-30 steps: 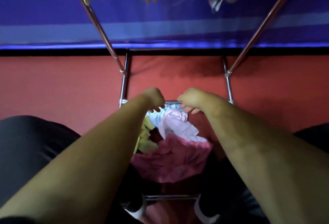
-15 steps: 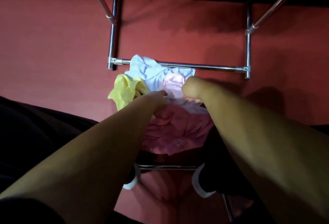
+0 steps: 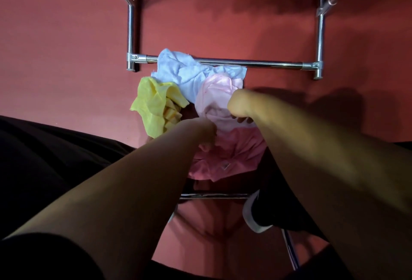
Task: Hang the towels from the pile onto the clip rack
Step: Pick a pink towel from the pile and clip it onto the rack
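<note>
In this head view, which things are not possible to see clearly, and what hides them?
Rack clips: beyond the top edge of the head view; only the metal bar shows.
Left hand fingers: hidden behind its own wrist, grip unclear.
Dark pink towel: partly covered by both forearms.
Tag on it: too small to read.

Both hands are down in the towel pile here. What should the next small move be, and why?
Probably lift the pale pink towel straight up. The right hand pinches its folds, and the left hand sits at its near edge, grip hidden. It lies over the light blue towel and the darker pink towel, so it should come free.
</note>
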`<state>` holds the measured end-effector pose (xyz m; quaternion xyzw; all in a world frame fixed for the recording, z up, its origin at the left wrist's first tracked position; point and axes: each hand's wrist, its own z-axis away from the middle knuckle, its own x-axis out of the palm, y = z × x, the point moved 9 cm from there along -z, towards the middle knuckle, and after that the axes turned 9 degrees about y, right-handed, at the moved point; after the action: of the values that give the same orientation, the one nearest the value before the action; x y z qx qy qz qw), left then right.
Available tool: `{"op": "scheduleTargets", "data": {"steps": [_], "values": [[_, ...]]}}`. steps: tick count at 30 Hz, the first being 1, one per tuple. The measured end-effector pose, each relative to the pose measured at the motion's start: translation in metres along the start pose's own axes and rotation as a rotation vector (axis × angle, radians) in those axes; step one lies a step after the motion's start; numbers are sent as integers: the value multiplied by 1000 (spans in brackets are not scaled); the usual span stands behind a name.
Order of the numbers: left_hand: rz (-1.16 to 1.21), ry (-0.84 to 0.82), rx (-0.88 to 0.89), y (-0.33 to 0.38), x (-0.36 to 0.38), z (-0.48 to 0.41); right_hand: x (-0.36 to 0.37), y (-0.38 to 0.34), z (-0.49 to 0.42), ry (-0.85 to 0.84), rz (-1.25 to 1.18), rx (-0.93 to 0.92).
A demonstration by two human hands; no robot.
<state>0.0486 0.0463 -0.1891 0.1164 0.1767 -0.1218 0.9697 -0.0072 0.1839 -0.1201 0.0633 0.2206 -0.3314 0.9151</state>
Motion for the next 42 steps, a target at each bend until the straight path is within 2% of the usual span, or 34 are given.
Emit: {"op": "scheduleTargets", "data": {"steps": [2,4,6,8,13,16,20,24,27,29,32,36,40,42], "values": [[161,93,31,6,-13,3,2,-6,3,-24,54,-101],[316,291,106,8,-43,5,2,-14,3,0,161,-217],[521,472,176,6,-78,15,6,-14,-1,19,230,-225],[657,588,208,-1,-105,23,2,-18,4,65,172,-232],[761,797,162,-17,-158,56,-20,-32,16,106,74,-266],[735,908,59,-31,-179,77,-55,-31,15,358,81,-269],[677,1090,-52,-46,-211,115,-97,-33,38,534,-4,-280],[744,1170,-71,-44,-241,162,-129,-35,77,588,-34,-283],[823,1212,-132,-45,-262,201,-136,-29,108,498,-109,-220],[829,1161,-178,-42,-273,226,-140,-28,124,455,-189,-240],[794,1073,-173,-35,-287,265,-152,-36,156,433,-352,-373],[711,1074,-89,-28,-303,318,-200,-45,225,678,-465,-562],[383,1083,-21,-10,-302,359,-239,-43,291,863,-664,-717],[351,1109,-14,-4,-291,370,-248,-39,322,930,-701,-779]]}}
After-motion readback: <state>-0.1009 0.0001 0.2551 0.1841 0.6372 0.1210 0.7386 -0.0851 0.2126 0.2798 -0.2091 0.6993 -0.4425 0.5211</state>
